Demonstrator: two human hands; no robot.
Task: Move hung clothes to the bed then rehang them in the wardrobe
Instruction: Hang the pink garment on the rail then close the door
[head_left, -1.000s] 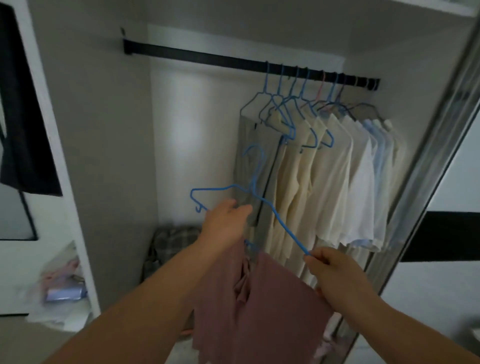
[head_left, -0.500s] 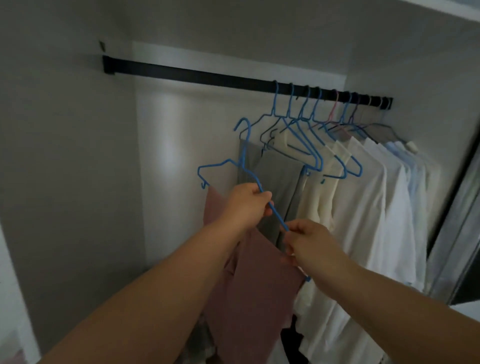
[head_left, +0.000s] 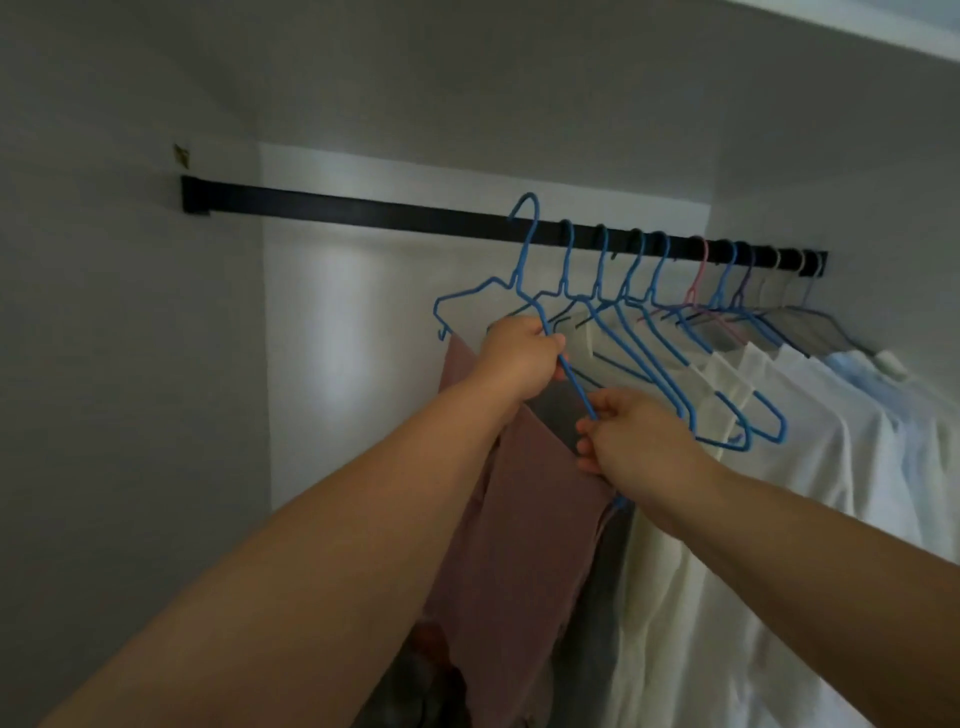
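At the rail (head_left: 363, 207), both hands grip the blue hanger (head_left: 524, 270).

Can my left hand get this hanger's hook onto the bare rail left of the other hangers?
Probably yes. The left hand grips the hanger with its hook at the rail, and the stretch left of the other hangers is bare.

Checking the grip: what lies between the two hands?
In the head view, only a bare stretch of the blue wire hanger's sloping arm runs between left hand and right hand.
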